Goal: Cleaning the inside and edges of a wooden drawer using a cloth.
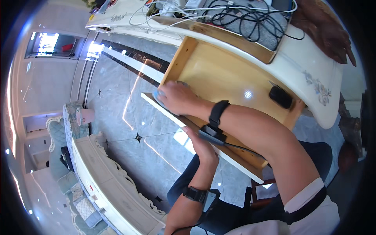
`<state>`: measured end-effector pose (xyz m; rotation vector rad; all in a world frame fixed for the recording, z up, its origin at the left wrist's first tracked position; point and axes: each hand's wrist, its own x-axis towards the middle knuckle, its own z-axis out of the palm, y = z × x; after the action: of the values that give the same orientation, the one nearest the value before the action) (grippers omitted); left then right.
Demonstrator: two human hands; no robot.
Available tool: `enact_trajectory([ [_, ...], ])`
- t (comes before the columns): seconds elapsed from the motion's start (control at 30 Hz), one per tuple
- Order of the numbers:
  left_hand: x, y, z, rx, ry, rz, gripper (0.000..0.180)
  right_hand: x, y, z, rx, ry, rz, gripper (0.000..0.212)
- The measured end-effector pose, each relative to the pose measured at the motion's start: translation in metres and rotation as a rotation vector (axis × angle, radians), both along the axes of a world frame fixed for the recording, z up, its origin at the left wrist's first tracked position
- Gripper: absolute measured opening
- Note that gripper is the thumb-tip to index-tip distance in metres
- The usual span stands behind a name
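Observation:
A wooden drawer (223, 66) with a white front panel (243, 170) is pulled out from a white table. In its far left corner is my right hand (178, 98), fingers closed round a light-blue thing (157, 94), perhaps a cloth, mostly covered by the hand. Beside those fingers a small dark object (182, 83) partly shows. My left hand (201, 147) holds the front panel from outside, with its other fingers hidden. A black oval object (280, 97) lies at the drawer's right end. Both wrists wear black straps with small devices.
On the white table (313, 74) are a grey cloth (235, 19), tangled black cables (254, 23), white cords and a brown carved figure (323, 31). At left stand a long white cabinet (105, 172), a pink bin (85, 116) and a tufted sofa (56, 135) on glossy tiles.

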<state>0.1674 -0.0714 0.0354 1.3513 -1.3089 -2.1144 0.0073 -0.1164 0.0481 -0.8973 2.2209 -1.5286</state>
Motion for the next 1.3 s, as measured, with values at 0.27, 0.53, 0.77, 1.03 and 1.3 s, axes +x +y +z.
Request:
enact_trajectory([
  [0.27,0.011,0.002,-0.024,0.116,0.010,0.017,0.049,-0.023,-0.054,0.043,0.113,0.042,0.009,0.038],
  [0.53,0.003,0.006,-0.012,0.296,0.324,-0.003,0.060,0.015,0.016,0.023,0.211,0.008,0.114,0.044],
  [0.77,0.003,-0.009,0.030,0.311,0.260,-0.189,0.072,0.087,0.141,0.035,0.131,-0.129,0.180,0.044],
  [1.03,-0.015,-0.008,0.035,0.080,0.228,-0.389,0.073,0.167,0.264,0.064,0.258,-0.077,0.096,0.052],
  [1.3,-0.014,0.003,0.046,0.024,0.159,-0.348,0.067,0.192,0.307,0.081,0.300,0.020,0.148,0.048],
])
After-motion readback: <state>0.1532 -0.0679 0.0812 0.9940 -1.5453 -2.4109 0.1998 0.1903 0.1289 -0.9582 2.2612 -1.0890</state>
